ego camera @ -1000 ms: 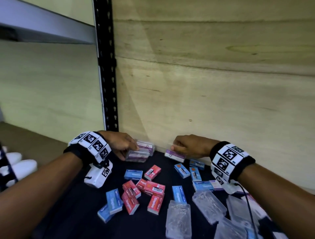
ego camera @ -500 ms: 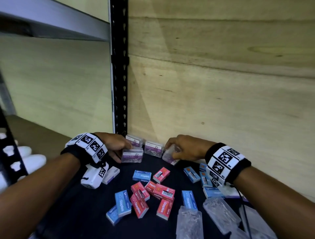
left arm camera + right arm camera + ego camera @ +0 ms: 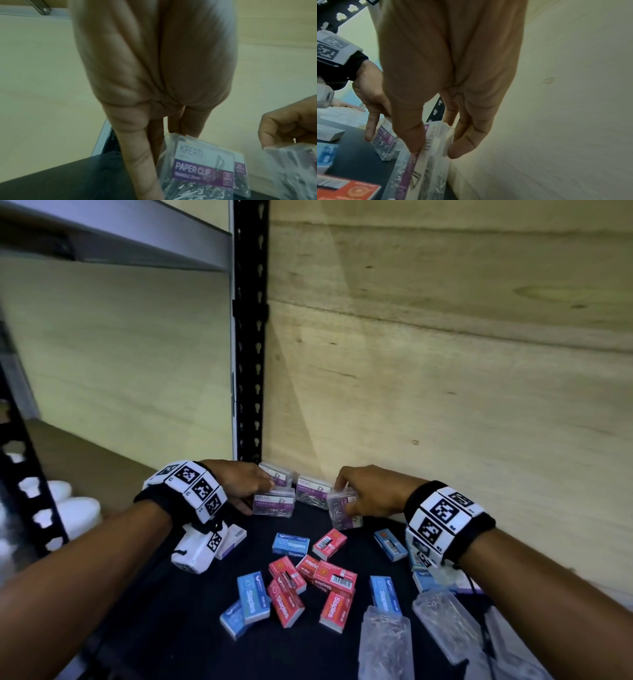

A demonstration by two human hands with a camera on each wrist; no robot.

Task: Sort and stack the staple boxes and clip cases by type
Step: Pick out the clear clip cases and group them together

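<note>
My left hand (image 3: pixel 258 497) grips a clear paper clip case with a purple label (image 3: pixel 274 503) that stands on the black mat, also seen in the left wrist view (image 3: pixel 197 171). Two more such cases (image 3: pixel 313 491) stand behind it against the wooden wall. My right hand (image 3: pixel 346 496) pinches another clip case (image 3: pixel 342 510) between thumb and fingers, tilted on edge just right of them; the right wrist view shows this case (image 3: pixel 433 155). Red staple boxes (image 3: pixel 334 575) and blue staple boxes (image 3: pixel 290 544) lie scattered mid-mat.
Several long clear plastic cases (image 3: pixel 385 642) lie at the front right. A white box (image 3: pixel 234 537) sits under my left wrist. A black perforated upright (image 3: pixel 250 337) and the wooden back wall (image 3: pixel 445 405) bound the mat (image 3: pixel 171 611) at the rear.
My right hand lifted a flat clip case off the mat and brought it, tilted, toward the others. My left hand's stack now stands as separate cases by the wall.
</note>
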